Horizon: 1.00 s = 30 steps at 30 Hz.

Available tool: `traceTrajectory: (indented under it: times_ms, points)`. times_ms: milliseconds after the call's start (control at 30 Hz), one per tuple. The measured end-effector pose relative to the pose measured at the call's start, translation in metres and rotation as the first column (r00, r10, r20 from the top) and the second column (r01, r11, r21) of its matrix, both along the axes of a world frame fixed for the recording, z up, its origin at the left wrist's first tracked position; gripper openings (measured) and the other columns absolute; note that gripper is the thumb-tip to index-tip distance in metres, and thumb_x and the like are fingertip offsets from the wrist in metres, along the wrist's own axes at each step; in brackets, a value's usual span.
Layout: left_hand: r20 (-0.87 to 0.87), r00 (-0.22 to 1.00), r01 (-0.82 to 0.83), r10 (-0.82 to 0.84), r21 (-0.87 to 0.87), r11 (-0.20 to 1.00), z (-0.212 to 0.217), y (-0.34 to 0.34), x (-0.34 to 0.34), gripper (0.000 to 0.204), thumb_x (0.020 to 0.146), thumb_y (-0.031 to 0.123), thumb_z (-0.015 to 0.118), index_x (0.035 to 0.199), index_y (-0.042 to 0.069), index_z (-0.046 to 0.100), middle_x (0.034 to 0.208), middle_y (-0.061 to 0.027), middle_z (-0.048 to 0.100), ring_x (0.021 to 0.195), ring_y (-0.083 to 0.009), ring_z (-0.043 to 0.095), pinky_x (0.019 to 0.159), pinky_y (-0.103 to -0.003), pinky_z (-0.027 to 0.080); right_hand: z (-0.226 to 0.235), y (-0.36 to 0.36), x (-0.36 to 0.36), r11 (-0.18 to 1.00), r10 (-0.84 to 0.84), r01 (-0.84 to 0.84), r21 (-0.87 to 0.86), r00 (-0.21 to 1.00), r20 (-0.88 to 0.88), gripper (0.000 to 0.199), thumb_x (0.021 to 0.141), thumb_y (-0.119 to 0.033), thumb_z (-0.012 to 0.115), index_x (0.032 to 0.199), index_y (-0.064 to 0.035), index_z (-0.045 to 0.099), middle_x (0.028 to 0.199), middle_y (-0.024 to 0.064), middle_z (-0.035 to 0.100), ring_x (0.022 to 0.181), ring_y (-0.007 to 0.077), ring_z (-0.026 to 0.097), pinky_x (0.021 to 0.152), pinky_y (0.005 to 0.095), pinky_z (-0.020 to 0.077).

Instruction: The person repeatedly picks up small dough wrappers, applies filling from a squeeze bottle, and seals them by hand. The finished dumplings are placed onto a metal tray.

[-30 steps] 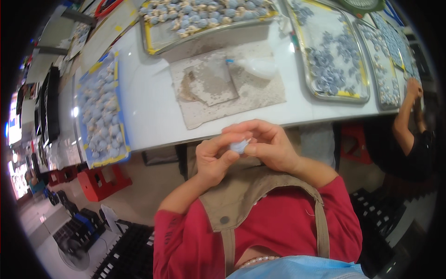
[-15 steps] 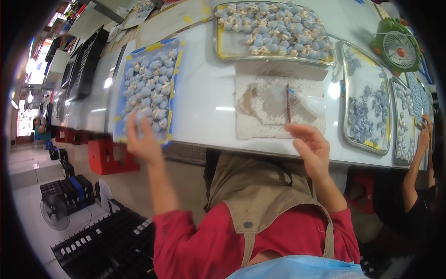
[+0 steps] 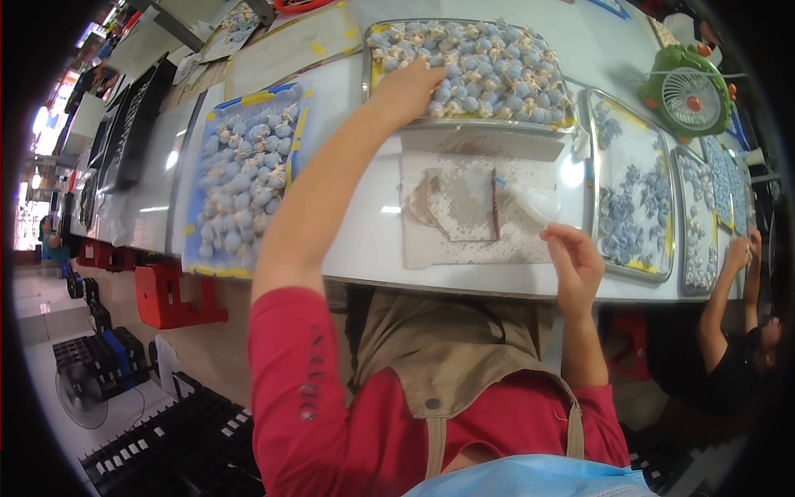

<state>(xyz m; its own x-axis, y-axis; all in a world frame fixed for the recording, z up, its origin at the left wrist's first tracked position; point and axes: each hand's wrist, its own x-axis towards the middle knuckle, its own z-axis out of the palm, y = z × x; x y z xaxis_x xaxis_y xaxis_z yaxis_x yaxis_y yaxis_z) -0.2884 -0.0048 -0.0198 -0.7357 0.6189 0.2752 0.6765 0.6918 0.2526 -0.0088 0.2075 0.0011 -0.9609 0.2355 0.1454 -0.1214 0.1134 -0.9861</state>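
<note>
My left hand (image 3: 410, 89) reaches over the left part of the far metal tray (image 3: 489, 124), which is full of small blue-grey round pieces (image 3: 503, 68) with cream parts. Its fingers curl down among the pieces, and their tips are hidden. My right hand (image 3: 580, 267) hovers at the table's front edge, thumb and fingers drawn together. Whatever it may hold is too small to make out. Beside it lies a white, splotched board (image 3: 447, 251) bearing a thin brown stick (image 3: 496, 211) and a small white dish (image 3: 540, 205).
At left, a blue-lined tray (image 3: 199, 257) holds similar pieces. Grey-blue petal-like pieces (image 3: 633, 215) lie in a metal tray (image 3: 595, 166) at right. A green fan (image 3: 689, 95) stands behind it. Another person's hands (image 3: 743, 248) work at far right. A red stool (image 3: 170, 294) stands at lower left.
My left hand has gone from the blue-lined tray, up and right, to the far tray. My right hand stays near the table edge, its fingers closer together. The view has shifted slightly.
</note>
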Motion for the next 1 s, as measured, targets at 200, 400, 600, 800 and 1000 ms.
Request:
traceTrajectory:
  times_ms: [200,400,600,800,1000]
  points:
    - [0.029,0.993,-0.119,0.115,0.194,0.974,0.003,-0.013,0.003,0.028,0.074,0.007,0.054,0.102,0.009,0.056,0.095,-0.0142,0.059,0.09,-0.0309,0.058,0.075,-0.036,0.047,-0.005,0.014,-0.023,0.836,-0.049,0.157,0.525,0.976,-0.213,0.022,0.08,-0.002,0.061,0.101,0.0003,0.06,0.095,0.0115,0.062,0.089,0.0208,0.058,0.079,0.0274,0.0439]
    - [0.699,0.655,-0.496,-0.287,0.684,0.534,0.046,-0.027,0.149,0.034,0.082,0.006,0.058,0.114,-0.002,0.05,0.101,-0.011,0.057,0.083,-0.0162,0.062,0.071,-0.026,0.049,-0.014,0.018,-0.038,0.753,-0.071,0.055,0.656,0.997,-0.002,0.033,0.078,-0.015,0.064,0.108,-0.0035,0.057,0.098,0.0131,0.059,0.093,0.0271,0.053,0.076,0.0353,0.0437]
    - [0.754,0.302,-0.79,-0.584,0.54,0.289,0.016,-0.009,0.265,0.036,0.084,0.003,0.057,0.118,0.001,0.045,0.116,-0.0161,0.052,0.084,-0.0184,0.061,0.07,-0.022,0.049,-0.019,0.017,-0.032,0.718,-0.049,0.004,0.696,0.998,0.044,0.032,0.075,-0.018,0.068,0.101,-0.0017,0.057,0.089,0.0114,0.06,0.072,0.0241,0.055,0.064,0.031,0.0451]
    - [0.759,0.28,-0.814,-0.587,0.513,0.274,0.0,0.008,0.297,0.034,0.085,0.0,0.054,0.118,0.0,0.046,0.115,-0.0149,0.053,0.089,-0.0163,0.059,0.073,-0.022,0.048,-0.007,0.012,0.013,0.947,-0.019,0.007,0.32,0.999,0.037,0.027,0.077,-0.017,0.068,0.093,0.0001,0.056,0.082,0.0095,0.06,0.067,0.014,0.057,0.06,0.0259,0.0455]
    - [0.772,0.324,-0.786,-0.547,0.541,0.298,0.003,0.013,0.304,0.034,0.084,-0.003,0.057,0.117,-0.001,0.047,0.099,-0.0103,0.059,0.085,-0.0134,0.059,0.075,-0.023,0.048,0.007,0.009,0.056,0.969,0.061,-0.032,0.245,0.992,-0.113,0.029,0.069,-0.012,0.075,0.089,-0.0005,0.057,0.078,0.0074,0.059,0.067,0.0118,0.057,0.058,0.0237,0.0443]
